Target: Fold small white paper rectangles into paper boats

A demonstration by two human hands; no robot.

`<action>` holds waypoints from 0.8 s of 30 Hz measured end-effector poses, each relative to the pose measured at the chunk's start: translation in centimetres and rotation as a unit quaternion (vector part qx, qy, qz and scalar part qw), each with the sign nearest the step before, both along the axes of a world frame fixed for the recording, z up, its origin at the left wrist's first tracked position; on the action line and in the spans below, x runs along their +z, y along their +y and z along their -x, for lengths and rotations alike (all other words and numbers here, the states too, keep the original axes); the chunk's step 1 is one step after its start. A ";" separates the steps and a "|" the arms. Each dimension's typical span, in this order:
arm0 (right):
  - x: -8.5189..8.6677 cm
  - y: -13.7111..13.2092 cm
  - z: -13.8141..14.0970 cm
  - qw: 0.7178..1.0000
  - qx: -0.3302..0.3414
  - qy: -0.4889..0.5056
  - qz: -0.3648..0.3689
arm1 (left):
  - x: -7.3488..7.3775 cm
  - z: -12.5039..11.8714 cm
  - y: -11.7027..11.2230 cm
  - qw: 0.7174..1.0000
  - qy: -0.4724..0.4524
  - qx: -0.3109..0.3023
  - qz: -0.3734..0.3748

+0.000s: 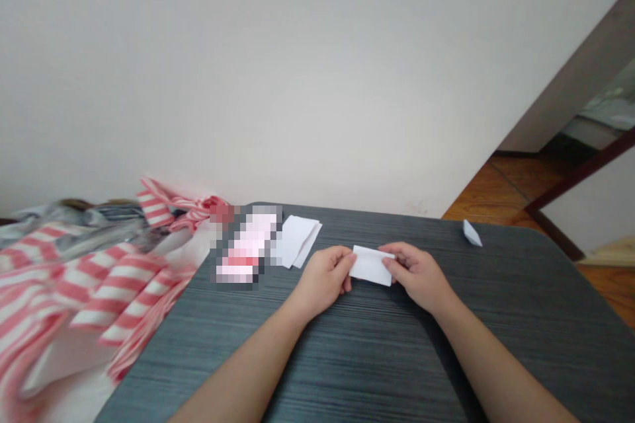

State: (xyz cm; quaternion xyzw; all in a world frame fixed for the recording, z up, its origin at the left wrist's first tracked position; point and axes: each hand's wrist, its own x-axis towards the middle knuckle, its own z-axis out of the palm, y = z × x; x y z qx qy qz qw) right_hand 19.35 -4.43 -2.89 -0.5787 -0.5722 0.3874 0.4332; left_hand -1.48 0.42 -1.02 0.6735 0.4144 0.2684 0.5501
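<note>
A small folded white paper (370,265) is held just above the dark grey table (377,357) near its far edge. My left hand (325,277) pinches the paper's left end with fingers curled. My right hand (417,274) pinches its right end, thumb on top. Both forearms reach in from the bottom of the view.
Folded white sheets (297,240) lie left of my hands beside a blurred pink item (245,244). A small folded paper shape (471,232) sits at the far right of the table. Red and white striped cloth (99,284) is heaped at the left. A white wall stands behind.
</note>
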 end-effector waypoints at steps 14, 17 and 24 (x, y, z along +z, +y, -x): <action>-0.2 0.0 -0.2 1.000 0.013 -0.018 -0.006 | -0.3 0.1 -0.1 0.999 0.016 0.012 -0.033; 0.3 -0.1 0.0 0.999 0.017 -0.034 -0.021 | -0.1 0.1 -0.3 0.998 0.029 0.003 -0.051; 1.7 -0.2 1.0 0.991 0.063 -0.086 -0.079 | 1.0 -0.1 -0.8 0.983 0.081 -0.056 -0.153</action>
